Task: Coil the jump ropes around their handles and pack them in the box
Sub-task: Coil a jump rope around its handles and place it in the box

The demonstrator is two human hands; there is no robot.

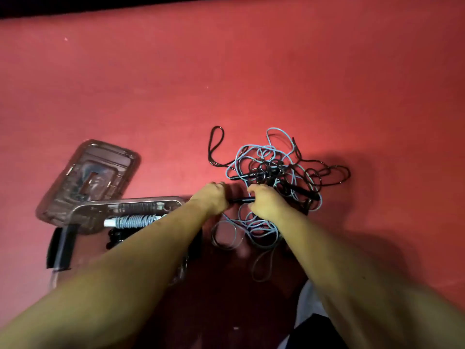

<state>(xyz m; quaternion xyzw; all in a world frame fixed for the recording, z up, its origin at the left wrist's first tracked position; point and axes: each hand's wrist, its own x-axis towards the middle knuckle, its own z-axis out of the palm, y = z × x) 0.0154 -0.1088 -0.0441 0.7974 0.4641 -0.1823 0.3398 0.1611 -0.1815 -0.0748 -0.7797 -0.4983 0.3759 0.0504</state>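
Observation:
A tangle of black and light-blue jump ropes point(274, 170) lies on the red floor, right of centre. My left hand point(210, 196) and my right hand point(266, 202) both grip a black handle point(241, 200) held level between them, at the near edge of the tangle. Light-blue rope loops point(251, 226) trail below my hands. At the left stands a clear plastic box point(83, 210), partly hidden by my left forearm. Inside it lie a rope coiled round a white handle point(130, 221) and a black coiled one point(114, 238).
The box's clear lid point(88, 172) lies on the floor just behind the box. Bare red floor stretches far and right of the tangle. A dark band runs along the top edge. White and dark clothing shows at the bottom right.

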